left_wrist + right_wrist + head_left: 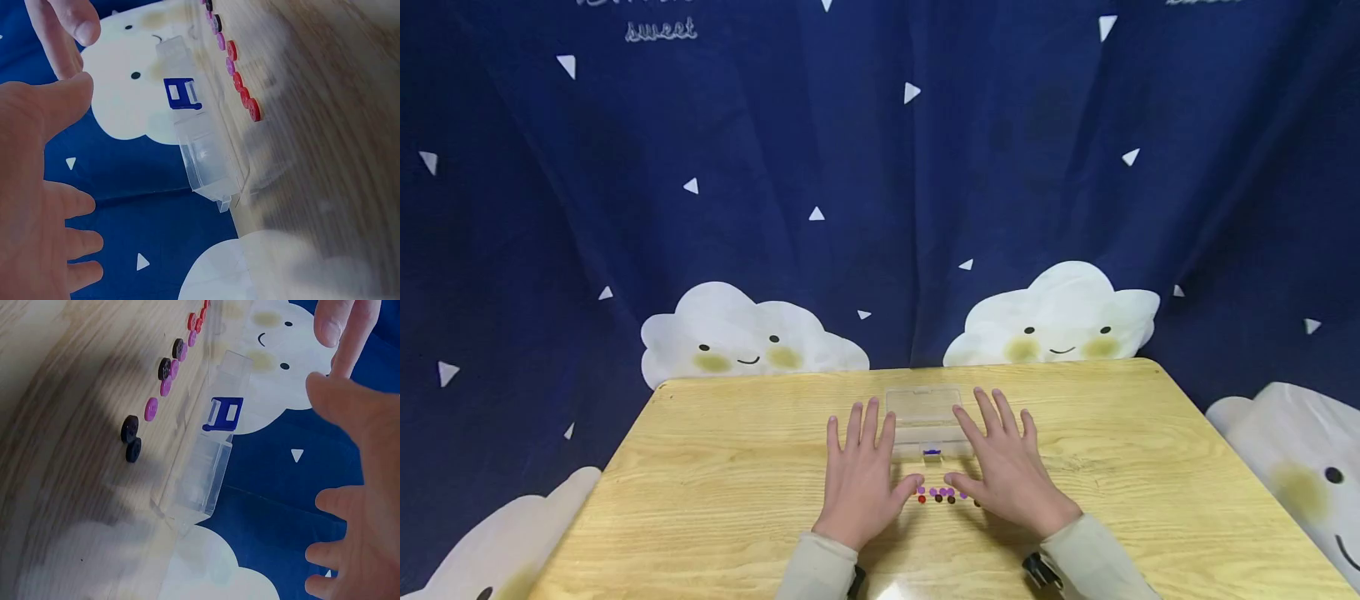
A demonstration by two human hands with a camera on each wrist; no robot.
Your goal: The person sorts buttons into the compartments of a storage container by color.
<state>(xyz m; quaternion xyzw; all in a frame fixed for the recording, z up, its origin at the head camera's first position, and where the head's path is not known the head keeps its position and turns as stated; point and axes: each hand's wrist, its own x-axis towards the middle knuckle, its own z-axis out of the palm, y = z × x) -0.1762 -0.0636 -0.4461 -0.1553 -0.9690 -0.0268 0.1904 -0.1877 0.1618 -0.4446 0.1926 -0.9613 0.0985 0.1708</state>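
Observation:
Both hands hover over the table with fingers spread, palms down and nothing held. My left hand is left of a clear plastic box, and my right hand is to its right. The two thumbs point toward each other in front of the box. Its lid is folded back, and a blue latch sits at the front. Below the thumbs lies a loose row of small round buttons: red buttons toward the left, purple buttons in the middle and black buttons toward the right. My hands partly cover the row in the head view.
The light wooden table extends to both sides of the hands. Behind it hangs a dark blue curtain printed with white triangles and smiling clouds. A dark strap shows at the right wrist.

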